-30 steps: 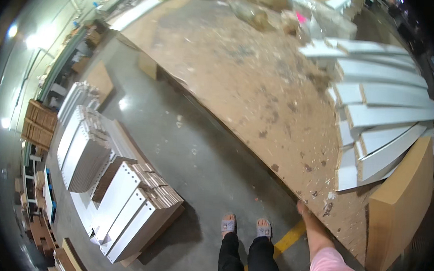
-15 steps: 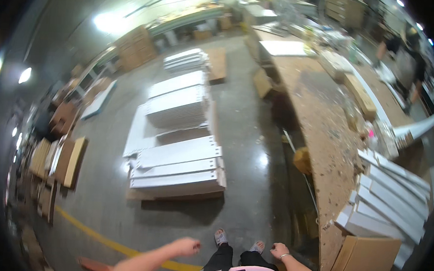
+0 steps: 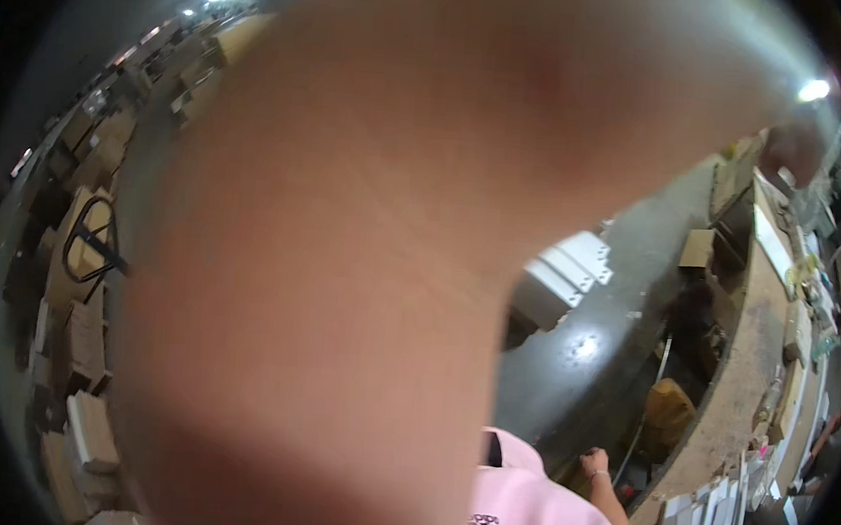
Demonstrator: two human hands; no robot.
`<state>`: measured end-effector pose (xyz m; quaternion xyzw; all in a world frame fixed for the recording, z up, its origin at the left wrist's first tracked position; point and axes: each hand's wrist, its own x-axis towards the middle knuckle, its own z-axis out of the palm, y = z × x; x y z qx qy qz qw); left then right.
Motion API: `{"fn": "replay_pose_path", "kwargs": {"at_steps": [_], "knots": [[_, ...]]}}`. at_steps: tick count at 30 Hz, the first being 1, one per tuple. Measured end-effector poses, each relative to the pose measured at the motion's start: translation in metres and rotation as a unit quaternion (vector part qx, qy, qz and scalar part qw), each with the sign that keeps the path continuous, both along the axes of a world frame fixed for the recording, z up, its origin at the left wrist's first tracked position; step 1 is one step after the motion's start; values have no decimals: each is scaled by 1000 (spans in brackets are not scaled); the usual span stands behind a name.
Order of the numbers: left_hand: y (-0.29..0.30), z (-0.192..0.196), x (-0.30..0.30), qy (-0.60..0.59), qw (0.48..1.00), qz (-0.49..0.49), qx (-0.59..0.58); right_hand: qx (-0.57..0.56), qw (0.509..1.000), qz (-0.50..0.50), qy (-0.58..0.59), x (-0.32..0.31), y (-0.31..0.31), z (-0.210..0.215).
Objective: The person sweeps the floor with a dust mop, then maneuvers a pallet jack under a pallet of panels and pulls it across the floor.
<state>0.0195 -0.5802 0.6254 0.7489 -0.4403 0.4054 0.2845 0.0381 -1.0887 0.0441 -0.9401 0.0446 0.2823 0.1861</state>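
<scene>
My left arm is raised close to the view, a large blurred shape covering the middle and top. Its far end reaches to the upper right, where my left hand [image 3: 799, 151] is dark and smeared, so its fingers cannot be read. My right hand [image 3: 596, 461] hangs low beside my pink shirt [image 3: 560, 507], with a bracelet at the wrist. Its fingers are curled in, and nothing shows in them. The nearest thing to it is the long workbench [image 3: 719, 425] on the right. White panels [image 3: 575, 262] are stacked beyond my arm, mostly hidden by it.
White strips [image 3: 703, 520] stand by the bench's near end. A yellowish-brown bundle [image 3: 669, 411] lies below the bench, and an open carton [image 3: 698, 249] stands farther off. On the left are a black steering wheel [image 3: 94, 240] and stacked boards [image 3: 92, 432].
My left arm has swung up from low in front and now blocks much of the view. The view has turned, shifting the panels and bench right. My right hand stays low.
</scene>
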Motion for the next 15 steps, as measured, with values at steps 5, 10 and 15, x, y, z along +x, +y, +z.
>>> {"fn": "replay_pose_path", "kwargs": {"at_steps": [5,10,15], "knots": [[106,-8,-124,170,977,106,70,37,996,75,7,-15,151,-13],[193,-1,-239,275,920,253,116,183,979,39,85,-25,277,-72],[264,-19,-302,425,841,323,87,138,931,332,69,-63,463,-51]]}}
